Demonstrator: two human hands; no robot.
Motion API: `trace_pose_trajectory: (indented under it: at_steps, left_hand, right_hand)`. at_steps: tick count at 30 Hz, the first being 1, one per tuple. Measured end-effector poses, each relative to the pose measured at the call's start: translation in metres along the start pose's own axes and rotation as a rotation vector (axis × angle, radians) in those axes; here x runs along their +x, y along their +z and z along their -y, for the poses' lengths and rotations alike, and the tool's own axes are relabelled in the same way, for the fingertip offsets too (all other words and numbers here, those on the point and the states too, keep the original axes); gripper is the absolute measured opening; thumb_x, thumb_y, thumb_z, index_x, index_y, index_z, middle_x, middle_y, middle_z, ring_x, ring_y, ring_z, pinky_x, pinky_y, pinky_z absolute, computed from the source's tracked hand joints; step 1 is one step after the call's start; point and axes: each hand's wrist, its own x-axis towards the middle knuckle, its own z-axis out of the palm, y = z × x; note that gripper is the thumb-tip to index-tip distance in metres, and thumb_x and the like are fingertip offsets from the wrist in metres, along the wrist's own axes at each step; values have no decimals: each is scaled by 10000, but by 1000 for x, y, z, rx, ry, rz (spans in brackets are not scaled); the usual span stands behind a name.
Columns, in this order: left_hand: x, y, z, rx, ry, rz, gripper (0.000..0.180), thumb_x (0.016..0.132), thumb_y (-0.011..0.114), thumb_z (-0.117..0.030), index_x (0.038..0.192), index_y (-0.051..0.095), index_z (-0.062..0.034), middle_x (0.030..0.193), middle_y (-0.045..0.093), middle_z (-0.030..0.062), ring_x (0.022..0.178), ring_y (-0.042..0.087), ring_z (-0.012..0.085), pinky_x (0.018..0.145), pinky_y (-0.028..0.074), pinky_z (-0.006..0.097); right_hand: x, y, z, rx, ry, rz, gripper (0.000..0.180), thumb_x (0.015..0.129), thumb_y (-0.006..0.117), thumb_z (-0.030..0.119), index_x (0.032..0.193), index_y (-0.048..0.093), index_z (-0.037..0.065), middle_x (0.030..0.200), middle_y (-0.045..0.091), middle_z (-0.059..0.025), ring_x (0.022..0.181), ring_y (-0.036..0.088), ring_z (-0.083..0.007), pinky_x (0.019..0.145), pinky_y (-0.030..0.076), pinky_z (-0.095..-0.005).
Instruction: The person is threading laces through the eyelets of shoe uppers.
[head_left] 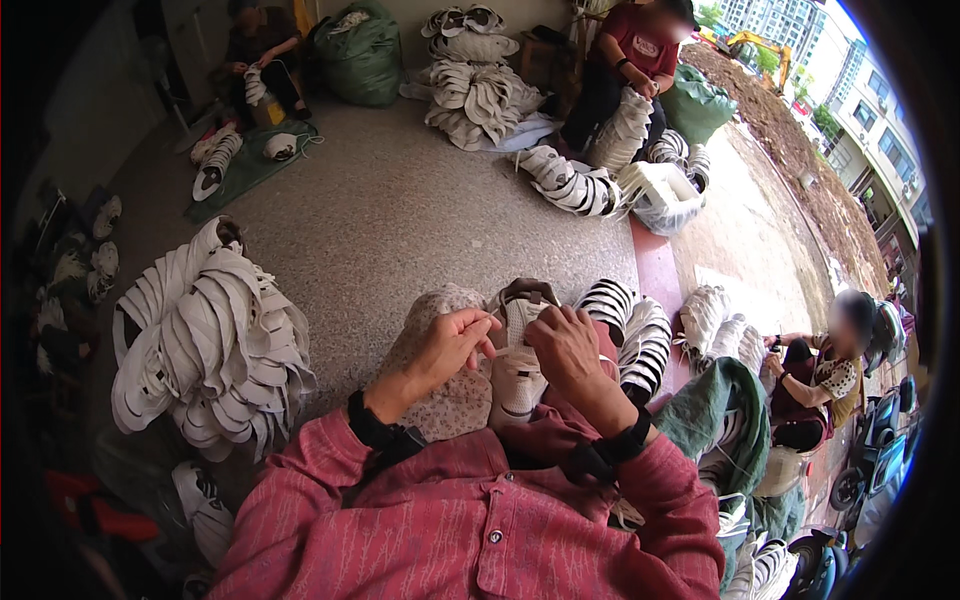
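In my lap, between my knees, stands a white and beige shoe upper (517,385) with a dark-lined collar at its far end. Just left of its opening is my left hand (445,350), raised, its thumb and fingers drawn together in a pinch; anything between them is too small to make out. My right hand (572,347) bends over the right side of the upper, fingertips curled together at its lacing area. What those fingertips grip is hidden. A thin white strand shows beside the right hand.
Stacked shoe uppers (225,345) lie in a big pile on the floor at left. More striped uppers (645,345) stand close at my right, near a green cloth (725,400). Several people sit around with similar work. A white basket (663,195) stands farther off.
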Motion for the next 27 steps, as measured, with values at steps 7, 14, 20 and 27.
trace_pose_trajectory:
  at_steps: [7, 14, 20, 27]
  left_hand:
    - [-10, -8, 10, -54, 27, -2, 286, 999, 462, -237, 1099, 607, -11, 765, 653, 44, 543, 521, 30, 462, 393, 157]
    - [-15, -17, 7, -203, 41, -11, 256, 992, 489, -228, 1074, 609, -18, 814, 662, 48, 570, 547, 30, 465, 405, 156]
    - [-10, 3, -22, -285, 150, 289, 206, 984, 519, -241, 1076, 549, -59, 832, 660, 22, 631, 573, 47, 496, 411, 165]
    - [-46, -88, -62, -655, 408, -147, 220, 928, 610, -231, 1062, 625, -57, 811, 655, 64, 583, 568, 95, 451, 416, 174]
  right_hand:
    - [12, 10, 13, -399, -297, 176, 151, 753, 591, 147, 855, 591, 36, 871, 540, -95, 834, 547, -230, 732, 390, -348]
    - [27, -10, 10, 505, 151, 147, 73, 867, 533, 55, 929, 548, 22, 847, 561, -159, 824, 590, -310, 708, 465, -424]
    - [63, -92, 49, 1381, 231, 454, 125, 987, 492, 144, 973, 518, 23, 821, 579, -27, 746, 573, -110, 650, 480, -258]
    - [61, -141, 44, 1654, -10, 121, 191, 973, 540, 182, 1044, 547, 4, 932, 631, -73, 822, 636, -131, 718, 516, -266]
